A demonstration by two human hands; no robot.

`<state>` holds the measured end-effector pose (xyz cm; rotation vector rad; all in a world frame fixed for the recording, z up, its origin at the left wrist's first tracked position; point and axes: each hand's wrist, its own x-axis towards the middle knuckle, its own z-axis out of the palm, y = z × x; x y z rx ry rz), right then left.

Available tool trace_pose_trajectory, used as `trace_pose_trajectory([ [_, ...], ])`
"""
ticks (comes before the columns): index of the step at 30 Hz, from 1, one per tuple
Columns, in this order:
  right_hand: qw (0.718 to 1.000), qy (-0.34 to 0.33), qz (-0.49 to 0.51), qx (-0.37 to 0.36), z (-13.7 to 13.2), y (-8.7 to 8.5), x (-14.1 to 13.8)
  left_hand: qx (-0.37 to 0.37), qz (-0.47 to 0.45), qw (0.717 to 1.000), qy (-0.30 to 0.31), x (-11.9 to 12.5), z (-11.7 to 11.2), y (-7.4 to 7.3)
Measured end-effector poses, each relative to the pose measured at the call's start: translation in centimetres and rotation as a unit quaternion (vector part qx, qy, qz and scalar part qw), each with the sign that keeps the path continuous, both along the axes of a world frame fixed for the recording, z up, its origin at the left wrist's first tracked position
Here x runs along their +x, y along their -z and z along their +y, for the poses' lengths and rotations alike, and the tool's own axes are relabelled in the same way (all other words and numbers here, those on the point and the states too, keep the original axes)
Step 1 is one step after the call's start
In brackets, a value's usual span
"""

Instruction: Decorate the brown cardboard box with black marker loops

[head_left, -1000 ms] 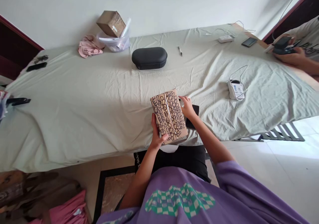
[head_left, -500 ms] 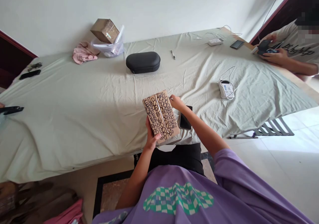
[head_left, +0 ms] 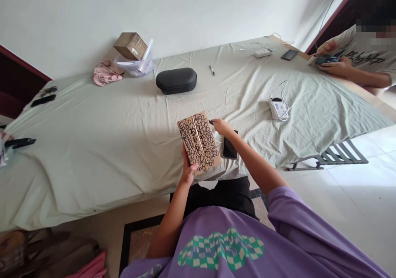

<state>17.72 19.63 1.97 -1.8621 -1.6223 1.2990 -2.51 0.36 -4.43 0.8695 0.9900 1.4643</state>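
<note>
A brown cardboard box (head_left: 199, 143) covered in black scribbled loops lies near the front edge of the cloth-covered table (head_left: 93, 137). My left hand (head_left: 187, 171) grips its near corner, thumb on top. My right hand (head_left: 221, 126) sits at the box's far right corner, pinching a thin dark pen-like object whose tip shows beside the box. A black phone (head_left: 229, 148) lies flat just right of the box, under my right forearm.
A black oval case (head_left: 176, 80) and a pen (head_left: 212, 69) lie mid-table. A small box on a plastic bag (head_left: 131, 47) and pink cloth (head_left: 105, 75) sit at the back left. A white device with cable (head_left: 278, 108) is right. Another person's hands (head_left: 332, 63) hold a phone at far right.
My right hand has slid from the box's right side up to its far right corner, uncovering the phone. My left hand keeps its grip. The view has shifted slightly.
</note>
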Motion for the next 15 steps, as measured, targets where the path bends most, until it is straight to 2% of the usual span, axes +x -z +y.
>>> trace_pose_trajectory([
  [7, 0.996, 0.012, 0.019, -0.083, -0.9, 0.5, 0.9, -0.013, -0.008, 1.000, -0.001, 0.1, 0.3, 0.4],
  [11, 0.995, 0.033, 0.024, -0.095, -1.5, 0.9, 1.5, -0.012, -0.011, 1.000, 0.003, 0.1, 0.4, 0.0],
  [15, 0.992, 0.033, 0.078, -0.094, -2.2, 0.8, 1.6, 0.007, -0.005, 1.000, 0.010, 0.2, 0.5, -0.2],
])
